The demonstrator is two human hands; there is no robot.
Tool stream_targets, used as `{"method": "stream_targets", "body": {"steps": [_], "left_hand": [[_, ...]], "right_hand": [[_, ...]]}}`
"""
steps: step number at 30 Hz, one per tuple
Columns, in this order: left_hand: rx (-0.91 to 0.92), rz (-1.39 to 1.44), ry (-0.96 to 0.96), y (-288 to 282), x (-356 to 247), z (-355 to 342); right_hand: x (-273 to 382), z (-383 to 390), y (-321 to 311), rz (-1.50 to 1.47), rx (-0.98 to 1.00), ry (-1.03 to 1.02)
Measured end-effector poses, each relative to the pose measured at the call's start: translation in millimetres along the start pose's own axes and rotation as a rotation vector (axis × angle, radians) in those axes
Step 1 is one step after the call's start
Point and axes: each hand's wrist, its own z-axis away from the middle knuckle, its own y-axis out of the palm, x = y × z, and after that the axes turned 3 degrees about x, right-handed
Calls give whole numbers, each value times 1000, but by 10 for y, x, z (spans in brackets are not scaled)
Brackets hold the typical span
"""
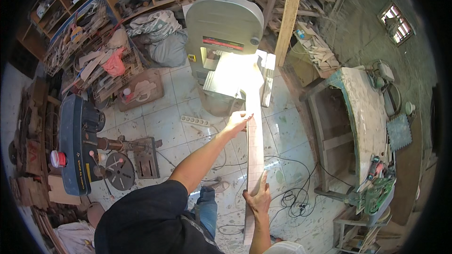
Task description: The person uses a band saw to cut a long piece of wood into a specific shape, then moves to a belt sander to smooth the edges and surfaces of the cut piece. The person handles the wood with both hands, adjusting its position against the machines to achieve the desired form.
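A long pale wooden board [255, 146] runs from my lap out onto the bright table of a grey bandsaw [225, 33]. My left hand [237, 121] reaches forward and presses its fingers against the board's left edge, just short of the saw table. My right hand [258, 198] grips the board's near part from the right side. The far end of the board, shaped with a wider head, lies on the saw table in strong light and is partly washed out.
A blue drill press [80, 146] stands at left. Shelves and wire racks of wood parts [89, 51] fill the back left. A worn workbench [365, 117] stands at right. Black cables [292, 197] and a power strip [194, 121] lie on the tiled floor.
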Motion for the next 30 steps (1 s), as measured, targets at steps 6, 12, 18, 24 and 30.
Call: {"method": "stream_targets", "body": {"steps": [6,12,18,24,30], "left_hand": [[6,15,26,-27,40,-3],[16,22,31,-53,45,-39],[30,20,32,-57,8,-39],[35,46,29,-72,-15,-17],[33,48,25,-73,-31,-17]], "right_hand": [[47,25,50,-21,11,17],[74,15,59,-28,22,34],[58,3,86,-12,-8,3],[105,6,86,-16,12,29],[160,-6,48,-29,45,62]]}}
